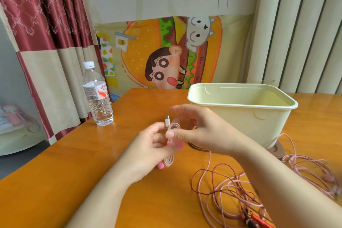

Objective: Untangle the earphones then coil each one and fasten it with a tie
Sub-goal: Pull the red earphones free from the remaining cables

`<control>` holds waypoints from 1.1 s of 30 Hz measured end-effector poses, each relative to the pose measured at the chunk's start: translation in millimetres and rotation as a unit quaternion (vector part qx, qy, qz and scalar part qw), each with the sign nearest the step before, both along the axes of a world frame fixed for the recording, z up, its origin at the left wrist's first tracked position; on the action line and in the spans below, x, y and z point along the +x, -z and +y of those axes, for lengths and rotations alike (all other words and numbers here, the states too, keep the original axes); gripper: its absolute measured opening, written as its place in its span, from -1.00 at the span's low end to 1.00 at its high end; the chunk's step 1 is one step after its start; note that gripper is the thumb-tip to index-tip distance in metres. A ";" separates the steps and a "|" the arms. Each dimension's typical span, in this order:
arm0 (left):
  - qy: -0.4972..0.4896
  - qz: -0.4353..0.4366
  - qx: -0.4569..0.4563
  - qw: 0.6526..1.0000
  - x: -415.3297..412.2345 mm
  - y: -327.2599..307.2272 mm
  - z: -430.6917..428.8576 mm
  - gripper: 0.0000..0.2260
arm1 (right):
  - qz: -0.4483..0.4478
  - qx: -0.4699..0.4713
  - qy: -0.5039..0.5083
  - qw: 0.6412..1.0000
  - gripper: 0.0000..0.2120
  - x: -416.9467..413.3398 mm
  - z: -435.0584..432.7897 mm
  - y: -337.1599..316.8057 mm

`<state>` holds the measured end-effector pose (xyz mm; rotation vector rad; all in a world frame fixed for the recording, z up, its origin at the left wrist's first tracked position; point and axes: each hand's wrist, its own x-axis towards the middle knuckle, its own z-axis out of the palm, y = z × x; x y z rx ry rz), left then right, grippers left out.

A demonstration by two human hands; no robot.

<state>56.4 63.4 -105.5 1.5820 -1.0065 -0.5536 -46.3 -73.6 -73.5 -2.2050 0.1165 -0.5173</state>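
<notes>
coiled earphone (173, 127) above table (92, 163), gripped in curled left hand (148, 146), pinched under thumb of right hand (203, 131), index outstretched; keep loops flat and clamped while tying; tangled earphones (231, 190) at right.

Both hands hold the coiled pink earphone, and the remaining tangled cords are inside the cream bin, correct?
No. The head view shows the tangled cords lying on the table near the cream bin, not inside it. The left hand and right hand do hold the coiled pink earphone.

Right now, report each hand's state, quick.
Left hand: grips the coiled pink earphone.
Right hand: thumb on the same coil, fingers blurred; grip cannot be told.
</notes>
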 end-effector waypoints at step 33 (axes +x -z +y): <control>0.058 -0.325 0.040 0.943 -38.7 43.8 -24.5 -0.84 | 0.183 -0.138 0.087 0.970 -0.93 -118.9 -13.3 -6.3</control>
